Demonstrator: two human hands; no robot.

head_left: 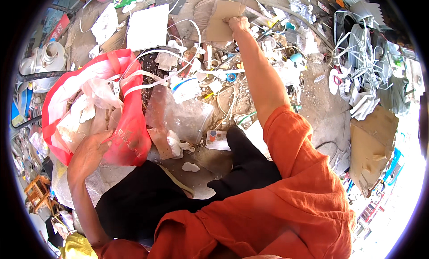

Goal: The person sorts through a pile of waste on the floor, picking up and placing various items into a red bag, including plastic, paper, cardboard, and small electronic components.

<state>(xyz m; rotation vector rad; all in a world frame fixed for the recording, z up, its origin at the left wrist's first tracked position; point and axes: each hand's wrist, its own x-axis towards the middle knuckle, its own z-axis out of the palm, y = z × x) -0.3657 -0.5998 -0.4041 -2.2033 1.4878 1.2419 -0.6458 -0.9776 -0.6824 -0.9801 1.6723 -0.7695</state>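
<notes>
A red shopping bag (134, 145) stands open at left, filled with crumpled clear plastic film (105, 96) and pale scraps. My left hand (89, 151) is at its near rim, fingers closed over the edge beside the plastic; the fingertips are partly hard to make out. Stretched far forward, my right hand (240, 25) grips the right edge of a brown cardboard piece (222, 22). That cardboard lies among loose litter at the far middle. Between bag and knees is a flattened clear plastic bag (183, 113).
Mixed scraps (277, 49) cover the ground ahead, with a white board (147, 27) behind the bag. Tangled white straps (357, 58) are heaped at right, above a cardboard sheet (373, 147). A white plastic container (50, 55) sits at far left.
</notes>
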